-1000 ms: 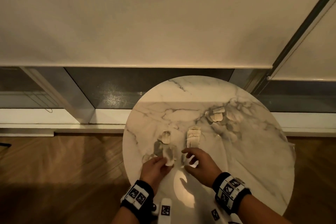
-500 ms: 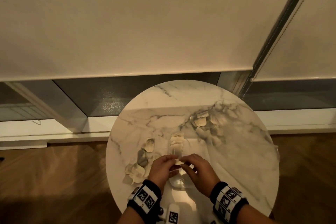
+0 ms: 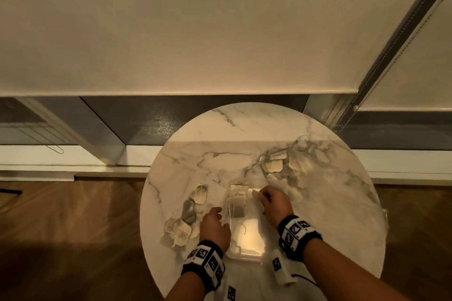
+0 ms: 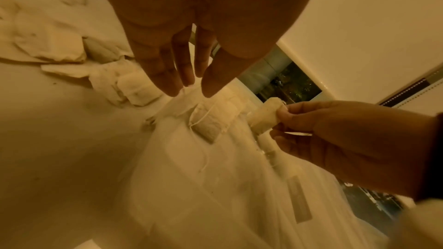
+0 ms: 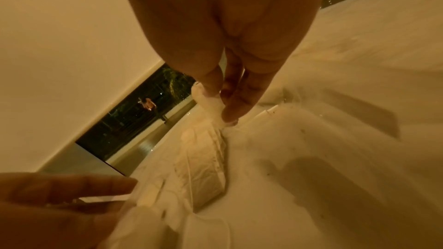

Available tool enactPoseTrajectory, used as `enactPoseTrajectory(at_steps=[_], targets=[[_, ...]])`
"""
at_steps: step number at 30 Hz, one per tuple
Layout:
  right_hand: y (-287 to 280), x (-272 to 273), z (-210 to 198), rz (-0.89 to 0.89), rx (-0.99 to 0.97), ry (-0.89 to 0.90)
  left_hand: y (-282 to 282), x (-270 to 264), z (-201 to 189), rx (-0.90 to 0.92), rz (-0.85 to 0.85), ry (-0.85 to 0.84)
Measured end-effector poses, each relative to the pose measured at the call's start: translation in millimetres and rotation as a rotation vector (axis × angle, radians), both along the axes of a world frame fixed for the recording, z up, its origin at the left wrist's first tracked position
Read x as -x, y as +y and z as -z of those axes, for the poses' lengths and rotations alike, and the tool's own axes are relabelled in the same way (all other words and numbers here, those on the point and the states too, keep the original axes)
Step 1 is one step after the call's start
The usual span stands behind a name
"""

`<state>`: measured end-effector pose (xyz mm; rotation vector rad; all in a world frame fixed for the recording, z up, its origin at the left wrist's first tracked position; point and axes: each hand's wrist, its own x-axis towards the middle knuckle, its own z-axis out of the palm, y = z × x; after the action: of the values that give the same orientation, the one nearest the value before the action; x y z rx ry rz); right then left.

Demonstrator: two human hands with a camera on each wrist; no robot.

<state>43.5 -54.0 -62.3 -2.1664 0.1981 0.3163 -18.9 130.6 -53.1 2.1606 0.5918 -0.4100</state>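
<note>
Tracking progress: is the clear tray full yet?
Partly full: tea bags line only the far end of the clear tray; the right hand pinches another tea bag.

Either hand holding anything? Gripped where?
Right hand pinches a tea bag by one end, over the clear container. Left hand holds nothing, fingers straight.

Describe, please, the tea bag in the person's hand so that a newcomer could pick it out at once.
On the round marble table, a clear plastic container lies in front of the person. Over its far part, the right hand pinches one pale tea bag. It is the only one held; the other tea bags lie in the container or loose on the table.
</note>
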Motion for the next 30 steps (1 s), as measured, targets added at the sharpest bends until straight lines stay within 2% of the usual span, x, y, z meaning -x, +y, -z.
enactPoseTrajectory(at_steps=[7,18,23,30], targets=[[9.7,-32.4,16.1,0.038,0.089,0.097,0.2,-3.5,17.0,0.003,0.020,0.047],[16.2,-39.3,26.2,0.037,0.230,0.000,2.6,-5.0,18.4,0.052,0.011,0.048],[19.1,-37.5,21.8,0.092,0.226,-0.027,4.3,-5.0,19.1,0.038,0.022,0.033],[18.6,-38.7,21.4,0.218,0.172,0.022,5.1,-4.7,14.7,0.058,0.023,0.030]])
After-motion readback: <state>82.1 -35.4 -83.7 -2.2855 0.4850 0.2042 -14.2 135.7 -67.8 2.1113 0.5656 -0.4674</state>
